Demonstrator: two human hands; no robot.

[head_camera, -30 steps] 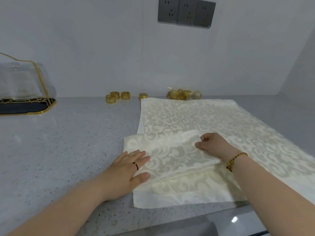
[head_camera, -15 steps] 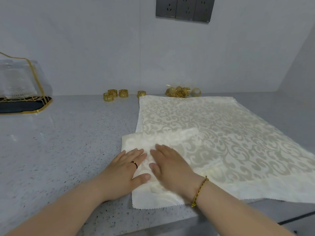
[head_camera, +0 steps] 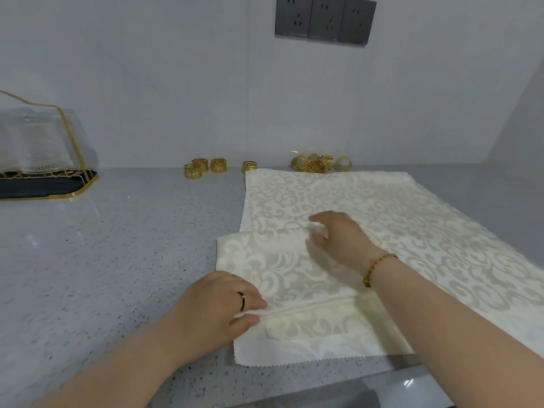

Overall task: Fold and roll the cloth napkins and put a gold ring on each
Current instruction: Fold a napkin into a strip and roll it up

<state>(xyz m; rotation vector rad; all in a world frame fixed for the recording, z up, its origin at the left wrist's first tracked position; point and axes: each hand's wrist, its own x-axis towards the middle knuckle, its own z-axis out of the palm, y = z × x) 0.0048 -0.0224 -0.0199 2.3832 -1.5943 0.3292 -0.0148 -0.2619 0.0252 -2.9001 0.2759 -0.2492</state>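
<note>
Pinching the folded napkin (head_camera: 279, 260): my left hand (head_camera: 217, 307) holds its near edge, my right hand (head_camera: 341, 240) its far edge (fingers curled).

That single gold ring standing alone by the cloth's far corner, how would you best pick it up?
Pinch the lone ring across its band from above: it seems to stand on end, opening upward, with free space either side. The flat napkin edge lies against its near side.

Four loose gold rings (head_camera: 218, 165), one ring heap (head_camera: 312, 164), three sockets (head_camera: 325, 19).
</note>
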